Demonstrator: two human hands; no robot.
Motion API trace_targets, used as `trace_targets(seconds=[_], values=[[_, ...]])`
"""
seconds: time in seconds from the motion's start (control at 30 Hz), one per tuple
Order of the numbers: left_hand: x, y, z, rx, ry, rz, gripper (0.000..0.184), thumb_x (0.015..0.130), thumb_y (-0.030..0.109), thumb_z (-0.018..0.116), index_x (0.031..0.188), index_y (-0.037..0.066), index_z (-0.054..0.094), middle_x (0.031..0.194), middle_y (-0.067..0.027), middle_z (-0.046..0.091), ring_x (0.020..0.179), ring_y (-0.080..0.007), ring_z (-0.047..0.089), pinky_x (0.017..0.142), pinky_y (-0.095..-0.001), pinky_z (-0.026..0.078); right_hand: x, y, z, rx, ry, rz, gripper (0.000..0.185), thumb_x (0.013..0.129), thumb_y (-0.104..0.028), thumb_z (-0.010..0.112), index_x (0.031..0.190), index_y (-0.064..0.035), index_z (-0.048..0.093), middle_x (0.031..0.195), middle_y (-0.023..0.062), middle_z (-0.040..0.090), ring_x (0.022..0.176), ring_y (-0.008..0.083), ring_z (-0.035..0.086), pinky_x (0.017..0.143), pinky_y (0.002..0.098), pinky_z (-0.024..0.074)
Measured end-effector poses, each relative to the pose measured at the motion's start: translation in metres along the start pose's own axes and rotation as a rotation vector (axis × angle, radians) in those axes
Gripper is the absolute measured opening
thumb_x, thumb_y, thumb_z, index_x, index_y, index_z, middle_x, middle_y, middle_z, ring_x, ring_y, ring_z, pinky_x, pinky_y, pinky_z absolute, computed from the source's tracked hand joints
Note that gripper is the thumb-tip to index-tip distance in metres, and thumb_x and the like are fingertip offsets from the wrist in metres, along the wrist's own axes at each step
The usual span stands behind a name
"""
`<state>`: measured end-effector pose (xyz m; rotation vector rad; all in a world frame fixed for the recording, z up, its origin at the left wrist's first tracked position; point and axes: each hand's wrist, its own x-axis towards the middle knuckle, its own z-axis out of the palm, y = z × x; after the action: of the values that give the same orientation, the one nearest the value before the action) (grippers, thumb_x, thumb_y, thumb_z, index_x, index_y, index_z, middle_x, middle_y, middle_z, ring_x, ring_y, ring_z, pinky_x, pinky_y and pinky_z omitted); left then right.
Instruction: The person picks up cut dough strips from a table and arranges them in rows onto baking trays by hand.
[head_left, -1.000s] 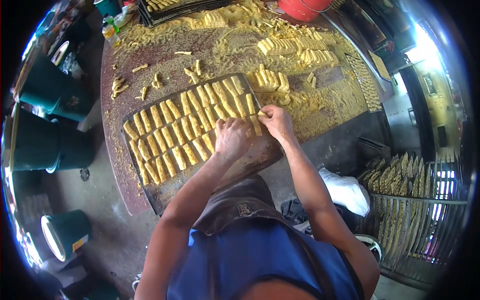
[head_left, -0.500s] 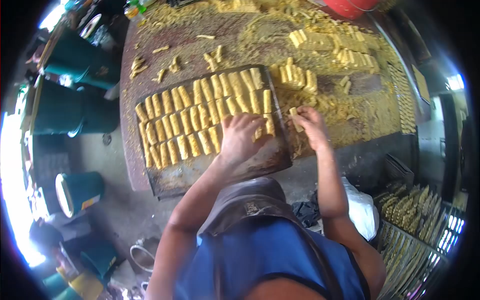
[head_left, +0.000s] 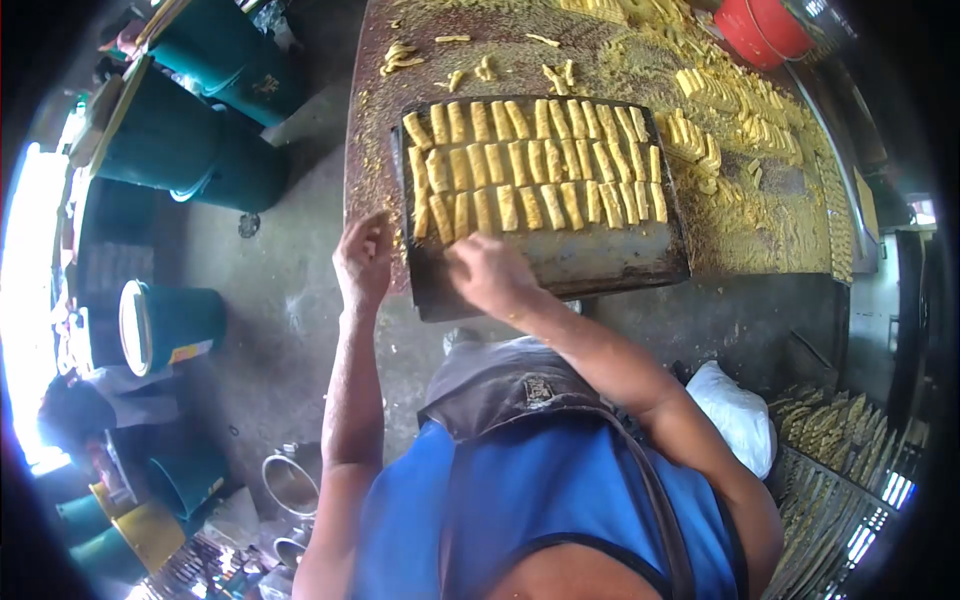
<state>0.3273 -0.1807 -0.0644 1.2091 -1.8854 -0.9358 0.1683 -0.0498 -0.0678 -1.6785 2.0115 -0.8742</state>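
Observation:
Yellow dough sticks (head_left: 507, 208) lie in three rows on a dark baking tray (head_left: 610, 250) on the worktable. The front strip of the tray is bare metal. My left hand (head_left: 363, 262) is raised just outside the tray's left edge, fingers bent and a little apart, with nothing visible in them. My right hand (head_left: 490, 275) reaches across to the tray's front left, just below the nearest row. Its fingers are curled together, and whatever they hold, if anything, is hidden.
More cut dough sticks (head_left: 690, 140) lie in groups on the crumb-covered worktable (head_left: 740, 235). Dough scraps (head_left: 400, 58) lie behind the tray. A red bucket (head_left: 760, 35) stands far right. Green bins (head_left: 150, 130) line the left, and racked trays (head_left: 830, 440) stand lower right.
My right hand has moved left from beside the tray to its front left, and the dough stick it held is no longer visible. My left hand has moved off the tray leftward. The view has shifted.

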Motion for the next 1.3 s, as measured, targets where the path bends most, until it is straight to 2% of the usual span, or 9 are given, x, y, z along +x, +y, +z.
trace_targets(seconds=[0.17, 0.4, 0.5, 0.6, 0.77, 0.93, 1.13, 1.2, 1.3], values=[[-0.042, -0.043, -0.033, -0.038, -0.082, -0.055, 0.019, 0.087, 0.010, 0.070, 0.105, 0.006, 0.072, 0.091, -0.0081, 0.070, 0.077, -0.0144, 0.065, 0.068, -0.0281, 0.051, -0.001, -0.015, 0.018, 0.120, 0.116, -0.038, 0.014, 0.079, -0.007, 0.072, 0.090, 0.0010, 0.074, 0.088, 0.0193, 0.072, 0.072, 0.0306, 0.071, 0.067, 0.0370, 0.0585], [-0.010, -0.021, -0.013, -0.227, -0.071, 0.034, 0.018, 0.089, 0.007, 0.069, 0.106, 0.005, 0.072, 0.094, -0.0087, 0.069, 0.080, -0.0149, 0.065, 0.069, -0.0292, 0.052, 0.022, -0.028, 0.001, 0.137, -0.018, 0.047, 0.022, 0.084, -0.013, 0.071, 0.103, -0.0034, 0.074, 0.100, 0.0182, 0.073, 0.088, 0.0252, 0.072, 0.076, 0.0348, 0.0571], [0.003, -0.008, -0.003, -0.146, -0.078, 0.136, 0.017, 0.089, 0.005, 0.068, 0.105, 0.006, 0.072, 0.091, -0.0067, 0.068, 0.081, -0.0165, 0.065, 0.068, -0.0288, 0.050, 0.015, 0.001, -0.091, 0.228, 0.155, 0.246, 0.022, 0.087, -0.019, 0.072, 0.103, -0.0044, 0.074, 0.102, 0.0167, 0.073, 0.088, 0.0250, 0.072, 0.080, 0.0359, 0.0576], [0.017, 0.029, 0.020, 0.014, -0.067, 0.211, 0.016, 0.087, 0.003, 0.068, 0.102, 0.007, 0.073, 0.091, -0.0061, 0.070, 0.082, -0.0184, 0.066, 0.070, -0.0298, 0.050, 0.000, 0.106, -0.199, 0.036, 0.592, 0.620, 0.019, 0.094, -0.019, 0.066, 0.109, -0.0081, 0.071, 0.091, 0.0094, 0.074, 0.071, 0.0119, 0.067, 0.061, 0.0251, 0.0553], [0.043, 0.136, 0.133, 0.058, -0.244, 0.680, 0.019, 0.078, 0.003, 0.074, 0.095, 0.012, 0.075, 0.097, -0.0051, 0.072, 0.093, -0.0210, 0.067, 0.083, -0.0359, 0.048, -0.018, 0.300, -0.331, 0.045, 0.669, 0.960, 0.030, 0.091, -0.026, 0.070, 0.116, -0.0086, 0.068, 0.101, 0.0107, 0.071, 0.083, 0.0159, 0.067, 0.068, 0.0296, 0.0567], [0.053, 0.230, 0.312, 0.139, -0.748, 0.823, 0.033, 0.088, 0.025, 0.068, 0.119, 0.013, 0.069, 0.128, -0.0079, 0.064, 0.122, -0.0273, 0.056, 0.105, -0.0458, 0.039, 0.000, 0.358, -0.353, 0.407, 0.393, 1.169, 0.036, 0.087, -0.028, 0.074, 0.113, -0.0032, 0.067, 0.097, 0.0140, 0.071, 0.089, 0.0190, 0.067, 0.068, 0.0294, 0.0564], [0.065, 0.259, 0.444, 0.340, -0.911, 0.741, 0.069, 0.085, 0.031, 0.071, 0.145, 0.009, 0.044, 0.146, -0.0189, 0.043, 0.134, -0.0361, 0.042, 0.113, -0.0505, 0.033, 0.014, 0.367, -0.354, 0.467, 0.195, 1.164, 0.042, 0.084, -0.049, 0.075, 0.090, -0.0085, 0.070, 0.068, -0.0021, 0.053, 0.054, 0.0103, 0.045, 0.049, 0.0278, 0.0415], [0.069, 0.261, 0.447, 0.353, -0.921, 0.725, 0.072, 0.085, 0.032, 0.071, 0.147, 0.009, 0.041, 0.145, -0.0188, 0.043, 0.134, -0.0360, 0.041, 0.114, -0.0509, 0.033, 0.021, 0.345, -0.362, 0.300, 0.093, 1.161, 0.062, 0.083, -0.055, 0.073, 0.120, -0.0065, 0.065, 0.109, 0.0146, 0.064, 0.096, 0.0183, 0.062, 0.073, 0.0330, 0.0546], [0.072, 0.254, 0.452, 0.399, -0.908, 0.743, 0.072, 0.087, 0.035, 0.070, 0.148, 0.012, 0.040, 0.145, -0.0178, 0.043, 0.133, -0.0362, 0.042, 0.113, -0.0505, 0.034, 0.018, 0.370, -0.355, 0.565, 0.105, 1.058, 0.066, 0.085, -0.053, 0.071, 0.129, -0.0068, 0.059, 0.123, 0.0187, 0.060, 0.114, 0.0231, 0.059, 0.085, 0.0350, 0.0553]])
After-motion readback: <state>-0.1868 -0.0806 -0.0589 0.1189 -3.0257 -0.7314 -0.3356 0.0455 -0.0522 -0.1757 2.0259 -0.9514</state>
